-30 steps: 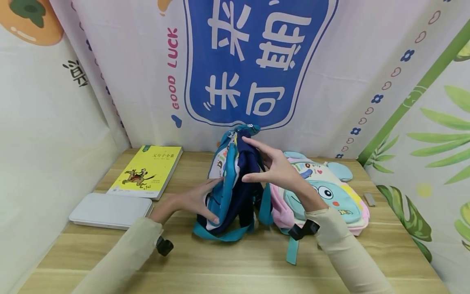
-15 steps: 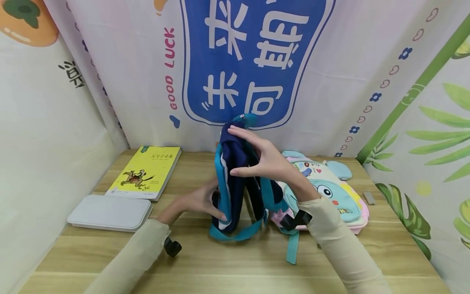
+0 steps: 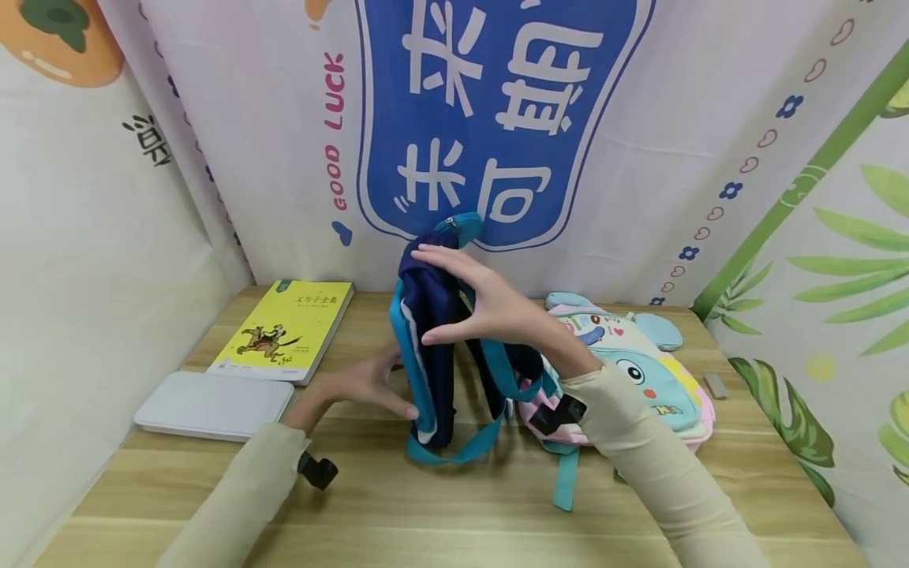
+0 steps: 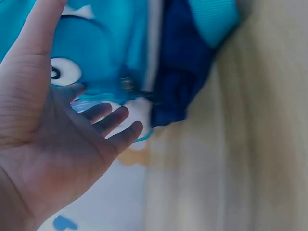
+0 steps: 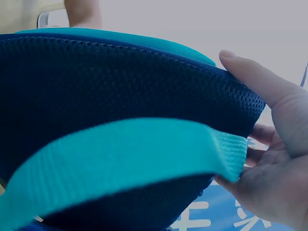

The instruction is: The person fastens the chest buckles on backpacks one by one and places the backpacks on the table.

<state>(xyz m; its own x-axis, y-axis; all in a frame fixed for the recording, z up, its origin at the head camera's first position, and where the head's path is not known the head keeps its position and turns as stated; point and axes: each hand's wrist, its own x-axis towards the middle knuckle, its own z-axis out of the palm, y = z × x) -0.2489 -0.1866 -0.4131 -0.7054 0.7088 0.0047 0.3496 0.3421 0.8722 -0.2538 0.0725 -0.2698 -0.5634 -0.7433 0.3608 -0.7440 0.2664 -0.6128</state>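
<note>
1. I see the dark blue fabric backpack with teal trim [image 3: 433, 347] standing upright near the middle of the light wooden table [image 3: 440, 513].
2. My right hand [image 3: 497, 304] holds the top of the bag, thumb on one side and fingers on the other.
3. My left hand [image 3: 369, 383] lies flat on the bag's low left side, fingers straight and spread.
4. A teal strap [image 3: 461, 446] loops out at the bottom onto the table.
5. A pink and light blue cartoon backpack [image 3: 639, 379] lies just beside it on the right.
6. A yellow paperback book [image 3: 284, 327] and a flat white case [image 3: 213, 406] lie well apart on the left.
</note>
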